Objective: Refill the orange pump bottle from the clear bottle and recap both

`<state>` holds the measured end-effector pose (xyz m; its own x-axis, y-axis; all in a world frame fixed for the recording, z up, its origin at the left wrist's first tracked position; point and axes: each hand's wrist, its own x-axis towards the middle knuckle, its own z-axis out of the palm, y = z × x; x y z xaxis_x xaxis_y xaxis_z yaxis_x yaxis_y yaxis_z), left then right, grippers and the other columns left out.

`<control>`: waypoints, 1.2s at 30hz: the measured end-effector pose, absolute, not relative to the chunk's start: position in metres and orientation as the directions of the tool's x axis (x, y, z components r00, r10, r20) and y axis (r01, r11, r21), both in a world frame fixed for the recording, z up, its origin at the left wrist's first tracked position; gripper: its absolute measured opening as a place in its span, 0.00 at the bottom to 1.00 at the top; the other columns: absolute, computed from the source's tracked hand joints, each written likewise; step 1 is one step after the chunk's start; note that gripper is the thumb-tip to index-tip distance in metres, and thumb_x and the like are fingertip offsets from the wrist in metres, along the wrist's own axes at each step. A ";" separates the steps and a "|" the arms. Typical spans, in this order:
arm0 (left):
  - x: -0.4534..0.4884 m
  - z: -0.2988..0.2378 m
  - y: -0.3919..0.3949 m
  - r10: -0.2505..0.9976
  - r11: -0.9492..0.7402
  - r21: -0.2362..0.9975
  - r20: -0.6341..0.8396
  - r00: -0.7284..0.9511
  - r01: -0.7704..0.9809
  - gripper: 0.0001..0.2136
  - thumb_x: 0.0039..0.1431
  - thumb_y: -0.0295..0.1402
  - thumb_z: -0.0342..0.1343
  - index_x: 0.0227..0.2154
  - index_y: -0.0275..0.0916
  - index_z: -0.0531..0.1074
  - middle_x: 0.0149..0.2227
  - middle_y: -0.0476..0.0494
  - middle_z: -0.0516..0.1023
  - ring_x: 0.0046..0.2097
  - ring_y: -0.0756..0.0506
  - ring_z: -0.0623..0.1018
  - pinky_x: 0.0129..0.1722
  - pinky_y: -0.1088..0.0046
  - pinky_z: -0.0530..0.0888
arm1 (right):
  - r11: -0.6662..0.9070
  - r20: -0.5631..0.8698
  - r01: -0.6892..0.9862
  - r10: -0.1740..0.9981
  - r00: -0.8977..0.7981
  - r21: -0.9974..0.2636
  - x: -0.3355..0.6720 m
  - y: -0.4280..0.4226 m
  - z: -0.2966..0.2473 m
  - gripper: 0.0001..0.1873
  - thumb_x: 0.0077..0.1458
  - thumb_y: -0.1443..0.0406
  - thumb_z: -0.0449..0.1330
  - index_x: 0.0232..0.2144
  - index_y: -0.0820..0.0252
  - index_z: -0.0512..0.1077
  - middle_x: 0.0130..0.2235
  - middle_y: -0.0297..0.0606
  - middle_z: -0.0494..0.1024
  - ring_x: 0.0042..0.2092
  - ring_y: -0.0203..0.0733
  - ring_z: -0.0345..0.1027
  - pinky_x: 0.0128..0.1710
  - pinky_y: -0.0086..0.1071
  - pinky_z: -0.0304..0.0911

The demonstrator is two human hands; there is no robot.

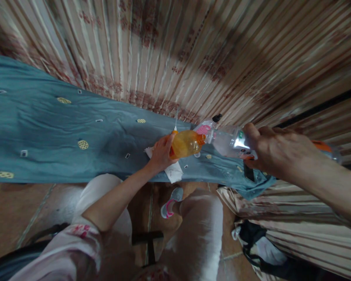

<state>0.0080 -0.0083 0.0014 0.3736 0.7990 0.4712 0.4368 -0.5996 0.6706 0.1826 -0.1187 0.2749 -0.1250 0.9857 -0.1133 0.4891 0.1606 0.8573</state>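
My left hand [163, 153] is closed around a small orange bottle [186, 143], which leans with its uncapped neck toward the right. In my right hand [276, 150] is a clear plastic bottle [226, 141] with a label, tipped nearly level. Its mouth meets or almost meets the orange bottle's neck; whether they touch I cannot tell. Just behind the orange bottle a thin white nozzle [176, 125] with an orange base points upward. White tissue [173, 172] lies under my left hand. Past the two necks rests a pink and clear item [204, 128] with a black top, partly hidden.
A teal cloth with pineapple prints [46, 125] covers the long narrow surface. A dark phone-like object [249, 173] lies below my right hand. Pleated curtains [169, 50] hang behind and at the right. A black bag [256, 242] is on the floor at lower right.
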 end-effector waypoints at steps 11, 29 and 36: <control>0.008 0.003 -0.009 0.799 -0.601 0.669 0.478 0.366 0.438 0.47 0.41 0.31 0.69 0.63 0.39 0.48 0.61 0.29 0.65 0.62 0.31 0.67 0.58 0.49 0.66 | 0.151 -0.122 0.493 0.988 -0.092 0.857 0.179 -0.118 0.276 0.20 0.52 0.57 0.62 0.43 0.64 0.64 0.34 0.49 0.79 0.33 0.54 0.77 0.26 0.33 0.57; 0.007 0.002 -0.008 0.791 -0.610 0.653 0.477 0.383 0.449 0.47 0.42 0.30 0.68 0.63 0.38 0.47 0.61 0.28 0.64 0.61 0.31 0.67 0.58 0.50 0.67 | 0.162 -0.107 0.477 0.984 -0.141 0.864 0.183 -0.118 0.275 0.22 0.51 0.56 0.64 0.42 0.63 0.64 0.33 0.48 0.79 0.33 0.52 0.77 0.27 0.33 0.57; 0.008 0.000 -0.007 0.787 -0.616 0.658 0.489 0.375 0.434 0.48 0.41 0.31 0.68 0.63 0.37 0.47 0.61 0.28 0.64 0.62 0.31 0.67 0.58 0.50 0.66 | 0.153 -0.124 0.475 0.988 -0.091 0.867 0.179 -0.117 0.276 0.23 0.52 0.57 0.63 0.45 0.65 0.64 0.34 0.49 0.79 0.35 0.53 0.77 0.29 0.33 0.59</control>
<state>0.0081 -0.0074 -0.0002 0.3749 0.7874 0.4894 0.4344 -0.6156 0.6575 0.1787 -0.1165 0.2762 -0.0912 0.9881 -0.1240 0.4748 0.1526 0.8668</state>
